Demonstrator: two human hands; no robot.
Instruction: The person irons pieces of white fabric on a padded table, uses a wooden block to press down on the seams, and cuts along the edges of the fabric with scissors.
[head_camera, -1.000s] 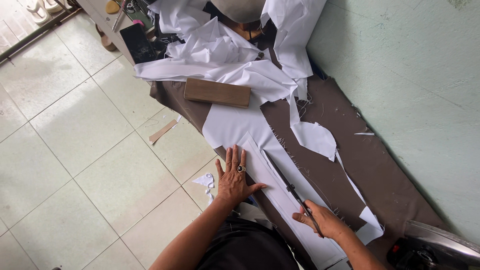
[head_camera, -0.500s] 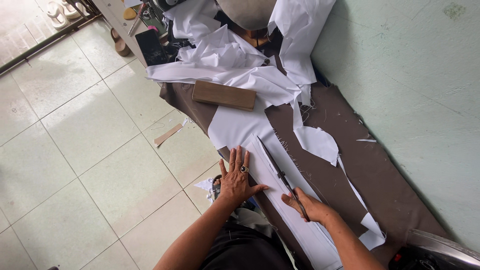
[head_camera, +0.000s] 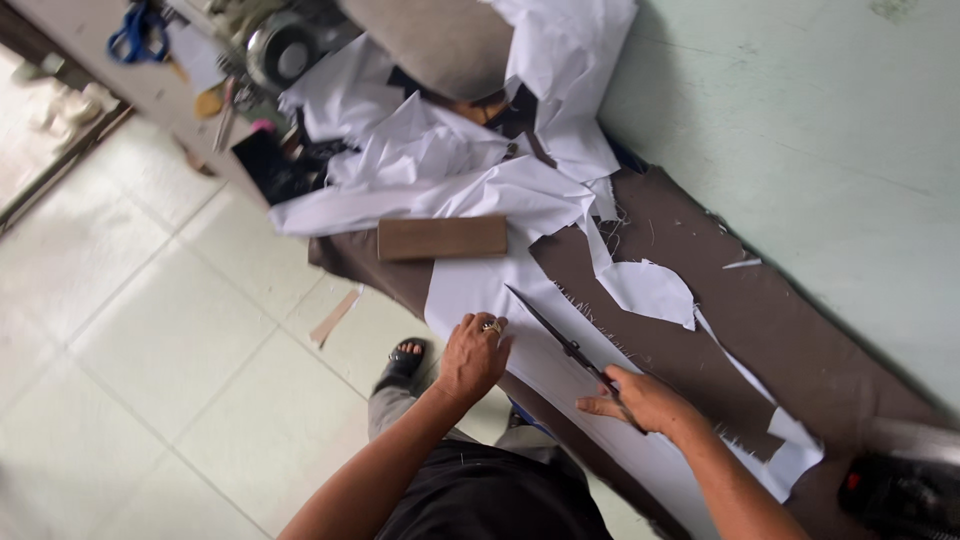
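Scissor handles: buried in the right hand (head_camera: 640, 400) — only the long dark steel scissors' (head_camera: 560, 335) blades visible.
Black and red machine (head_camera: 905, 495): cut off at the lower right corner, kind unclear.
Blue-handled tool (head_camera: 135, 30): blurred, cropped by the top edge.
Round metal object (head_camera: 280, 50): too blurred to identify.

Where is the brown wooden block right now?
In the head view, the flat brown wooden block lies on the white cloth at the left part of the brown-covered table, beyond the left hand.
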